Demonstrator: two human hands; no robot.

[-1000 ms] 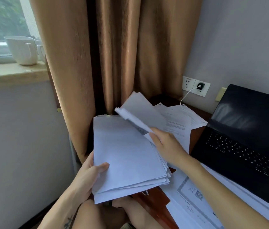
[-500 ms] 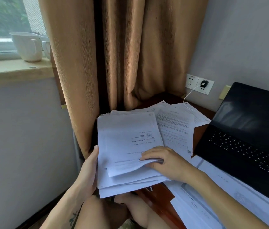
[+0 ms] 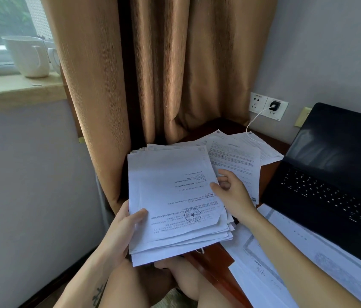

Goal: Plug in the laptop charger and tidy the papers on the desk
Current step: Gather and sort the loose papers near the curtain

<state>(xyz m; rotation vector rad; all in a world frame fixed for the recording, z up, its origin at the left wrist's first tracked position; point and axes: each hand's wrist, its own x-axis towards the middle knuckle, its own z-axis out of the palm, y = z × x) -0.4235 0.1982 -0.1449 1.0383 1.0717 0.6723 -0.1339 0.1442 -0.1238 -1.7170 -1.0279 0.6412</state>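
A thick stack of printed papers is held above my lap at the desk's left end. My left hand grips its lower left corner, thumb on the top sheet. My right hand is at the stack's right edge, thumb on the top sheet and fingers loosely curled beside it. More loose sheets lie on the brown desk behind, and others lie under the open black laptop. A black charger plug sits in the wall socket, its white cable running down behind the papers.
A tan curtain hangs behind the desk's left corner. Two white mugs stand on the windowsill at the upper left. A second socket beside the plug is free. My bare knees are below the stack.
A sheet that my right hand lifted a second ago now lies on top of the stack. My right hand has shifted from the stack's lower part up to its right edge.
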